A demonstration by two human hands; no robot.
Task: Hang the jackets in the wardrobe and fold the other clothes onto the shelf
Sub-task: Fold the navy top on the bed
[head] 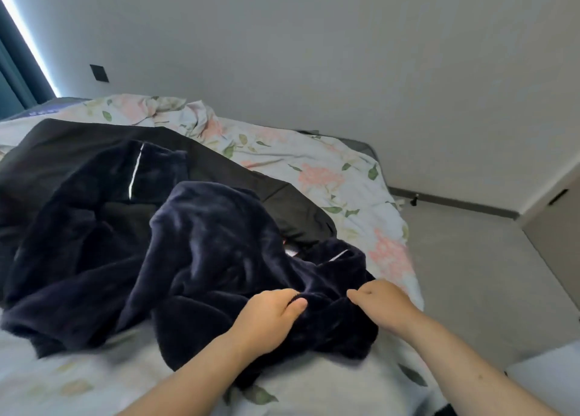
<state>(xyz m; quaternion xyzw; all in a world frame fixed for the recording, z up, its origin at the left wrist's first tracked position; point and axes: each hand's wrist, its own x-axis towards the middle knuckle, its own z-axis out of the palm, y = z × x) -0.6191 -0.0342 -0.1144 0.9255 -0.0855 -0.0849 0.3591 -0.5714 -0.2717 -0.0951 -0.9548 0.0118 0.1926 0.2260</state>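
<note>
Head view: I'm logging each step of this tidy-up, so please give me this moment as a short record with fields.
surface: floral bedsheet, rumpled
top item: navy fleece garment, crumpled, not folded, white piping showing
beneath it: black garment, spread out, partly covered by the fleece
left hand: grips the fleece at its near edge
right hand: fingers curled into the same edge, beside the left

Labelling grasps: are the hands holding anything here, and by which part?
The left hand and right hand both grip the navy fleece garment at its bunched near edge, a little apart. Collar or hem: cannot tell.
</note>
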